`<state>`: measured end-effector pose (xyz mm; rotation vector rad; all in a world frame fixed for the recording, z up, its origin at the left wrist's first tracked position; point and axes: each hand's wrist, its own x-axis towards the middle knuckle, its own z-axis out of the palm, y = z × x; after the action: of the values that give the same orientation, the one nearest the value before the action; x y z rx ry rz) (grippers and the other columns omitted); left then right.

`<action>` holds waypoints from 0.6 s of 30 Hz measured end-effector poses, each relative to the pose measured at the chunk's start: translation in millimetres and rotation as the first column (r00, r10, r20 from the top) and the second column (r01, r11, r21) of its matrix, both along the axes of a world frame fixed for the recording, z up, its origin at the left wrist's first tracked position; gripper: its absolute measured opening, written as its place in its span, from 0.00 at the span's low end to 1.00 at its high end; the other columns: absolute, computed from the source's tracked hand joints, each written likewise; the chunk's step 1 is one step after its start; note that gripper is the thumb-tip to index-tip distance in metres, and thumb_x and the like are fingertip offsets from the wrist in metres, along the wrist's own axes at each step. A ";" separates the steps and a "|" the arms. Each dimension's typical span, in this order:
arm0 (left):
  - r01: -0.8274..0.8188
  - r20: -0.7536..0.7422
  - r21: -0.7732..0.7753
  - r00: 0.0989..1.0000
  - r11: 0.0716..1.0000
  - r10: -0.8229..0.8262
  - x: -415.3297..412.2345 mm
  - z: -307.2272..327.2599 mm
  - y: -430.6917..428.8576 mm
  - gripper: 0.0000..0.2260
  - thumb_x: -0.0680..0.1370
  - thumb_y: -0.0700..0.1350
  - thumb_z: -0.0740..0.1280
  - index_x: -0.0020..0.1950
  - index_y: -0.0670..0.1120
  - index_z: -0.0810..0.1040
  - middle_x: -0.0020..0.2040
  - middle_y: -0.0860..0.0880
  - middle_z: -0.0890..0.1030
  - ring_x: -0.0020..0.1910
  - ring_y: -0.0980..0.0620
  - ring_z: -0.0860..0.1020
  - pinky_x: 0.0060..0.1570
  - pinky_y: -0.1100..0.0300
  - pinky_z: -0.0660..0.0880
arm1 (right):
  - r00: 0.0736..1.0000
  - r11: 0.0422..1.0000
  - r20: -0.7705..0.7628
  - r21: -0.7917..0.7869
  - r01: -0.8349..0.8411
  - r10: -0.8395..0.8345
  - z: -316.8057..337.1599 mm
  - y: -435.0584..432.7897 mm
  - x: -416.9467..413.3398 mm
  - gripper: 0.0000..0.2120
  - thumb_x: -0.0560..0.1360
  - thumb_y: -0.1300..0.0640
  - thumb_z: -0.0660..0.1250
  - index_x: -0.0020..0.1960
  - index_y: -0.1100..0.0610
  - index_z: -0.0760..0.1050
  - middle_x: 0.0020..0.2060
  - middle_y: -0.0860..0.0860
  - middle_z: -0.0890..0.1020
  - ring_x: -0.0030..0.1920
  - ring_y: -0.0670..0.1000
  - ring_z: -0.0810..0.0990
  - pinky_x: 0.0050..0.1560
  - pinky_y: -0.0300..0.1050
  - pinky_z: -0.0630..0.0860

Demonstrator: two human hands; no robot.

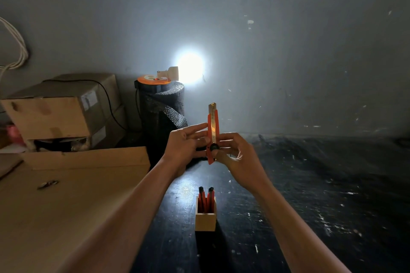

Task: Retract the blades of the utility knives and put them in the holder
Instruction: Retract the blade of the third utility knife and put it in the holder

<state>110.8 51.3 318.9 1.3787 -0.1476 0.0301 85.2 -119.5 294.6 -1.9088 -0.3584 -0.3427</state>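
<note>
— Holder?
— Wooden holder (205,217) on the dark floor (310,184), nearest me, two orange knives (206,198) upright inside.
— Hands?
— Both raised above it. My right hand (238,157) and left hand (184,144) pinch the upright utility knife (213,135); left fingers (197,127) partly spread; blade tip (212,106) showing.

Left hand (185,142), right hand (238,155) raised (apparently pinching)

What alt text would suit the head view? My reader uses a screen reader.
Two hands, left and right, hold an orange knife upright, its blade still out, above a dark floor. Below stands a wooden holder already holding two knives; a lamp glares behind.
</note>
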 end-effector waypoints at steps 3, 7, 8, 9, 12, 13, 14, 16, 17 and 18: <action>0.001 0.007 0.013 1.000 1.000 -0.001 0.5 -1.1 0.3 0.19 0.76 0.28 0.70 0.66 0.40 0.82 0.51 0.43 0.89 0.46 0.46 0.89 0.38 0.53 0.85 | 1.000 1.000 0.001 -0.014 0.003 -0.003 -2.2 0.3 2.5 0.09 0.78 0.53 0.73 0.58 0.49 0.81 0.52 0.40 0.86 0.53 0.41 0.85 0.56 0.37 0.77; 0.002 -0.002 0.022 1.000 1.000 -0.002 1.8 -6.3 1.2 0.18 0.77 0.29 0.70 0.66 0.40 0.81 0.52 0.43 0.89 0.47 0.46 0.89 0.41 0.51 0.85 | 1.000 0.999 -0.006 -0.032 -0.023 0.023 -3.0 0.9 2.0 0.09 0.81 0.56 0.69 0.58 0.46 0.83 0.51 0.39 0.86 0.54 0.40 0.84 0.60 0.41 0.78; 0.002 -0.004 0.022 1.000 1.000 -0.002 2.5 -7.5 1.6 0.18 0.77 0.29 0.70 0.66 0.40 0.81 0.53 0.43 0.89 0.47 0.46 0.89 0.42 0.50 0.86 | 1.000 0.999 -0.003 -0.032 -0.028 0.027 -3.5 1.0 2.6 0.09 0.80 0.56 0.70 0.59 0.47 0.83 0.52 0.40 0.86 0.54 0.40 0.84 0.60 0.41 0.78; 0.001 -0.003 0.024 1.000 1.000 -0.001 3.0 -8.4 1.9 0.18 0.77 0.29 0.70 0.66 0.40 0.81 0.53 0.42 0.89 0.48 0.45 0.89 0.42 0.50 0.86 | 1.000 0.999 -0.001 -0.030 -0.025 0.025 -3.7 1.2 2.9 0.09 0.79 0.55 0.72 0.59 0.49 0.83 0.52 0.40 0.86 0.53 0.40 0.84 0.60 0.40 0.78; 0.003 0.000 0.029 1.000 1.000 -0.003 4.6 -11.0 2.6 0.18 0.77 0.29 0.71 0.66 0.40 0.81 0.54 0.42 0.88 0.48 0.45 0.89 0.42 0.50 0.86 | 1.000 1.000 -0.014 -0.014 -0.018 0.018 -5.5 1.4 4.9 0.10 0.77 0.54 0.74 0.58 0.51 0.82 0.51 0.40 0.86 0.52 0.40 0.85 0.59 0.39 0.78; 0.003 -0.004 0.029 1.000 1.000 -0.003 5.0 -11.9 3.0 0.19 0.77 0.29 0.71 0.66 0.40 0.81 0.54 0.42 0.88 0.48 0.45 0.89 0.42 0.50 0.86 | 1.000 0.999 -0.021 -0.028 -0.022 0.022 -6.1 1.5 5.6 0.09 0.78 0.55 0.73 0.58 0.51 0.82 0.52 0.41 0.87 0.53 0.41 0.85 0.60 0.41 0.78; 0.001 -0.010 0.028 1.000 1.000 -0.001 5.7 -13.3 3.7 0.19 0.77 0.29 0.70 0.66 0.39 0.81 0.54 0.42 0.88 0.48 0.45 0.89 0.42 0.50 0.86 | 0.999 0.998 -0.029 -0.050 -0.029 0.028 -6.3 2.0 5.9 0.09 0.79 0.55 0.72 0.58 0.50 0.83 0.53 0.42 0.86 0.54 0.42 0.85 0.62 0.42 0.78; -0.009 -0.016 0.041 1.000 0.999 0.010 6.9 -17.3 5.1 0.19 0.77 0.28 0.70 0.66 0.40 0.81 0.54 0.42 0.88 0.49 0.45 0.88 0.45 0.47 0.86 | 0.998 0.994 -0.040 -0.099 -0.047 0.043 -6.9 2.5 6.5 0.10 0.81 0.56 0.68 0.59 0.47 0.83 0.53 0.39 0.85 0.54 0.42 0.84 0.63 0.42 0.78; -0.015 -0.016 0.052 1.000 0.999 0.016 7.3 -19.7 5.8 0.19 0.77 0.29 0.70 0.66 0.40 0.82 0.55 0.42 0.88 0.49 0.44 0.88 0.48 0.44 0.85 | 0.998 0.993 -0.040 -0.104 -0.055 0.051 -7.1 2.4 7.4 0.11 0.82 0.56 0.67 0.60 0.45 0.83 0.51 0.36 0.85 0.53 0.40 0.84 0.62 0.41 0.79; -0.017 -0.017 0.059 1.000 0.998 0.018 7.5 -22.4 6.4 0.18 0.77 0.29 0.70 0.66 0.40 0.82 0.55 0.41 0.88 0.50 0.43 0.88 0.50 0.41 0.84 | 0.998 0.994 -0.041 -0.091 -0.056 0.052 -7.9 2.2 9.2 0.11 0.82 0.56 0.67 0.60 0.44 0.82 0.50 0.34 0.84 0.51 0.38 0.84 0.60 0.39 0.79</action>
<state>118.3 57.6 296.5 1.4386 -0.1231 0.0284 94.3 -117.2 286.6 -1.9891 -0.4056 -0.2569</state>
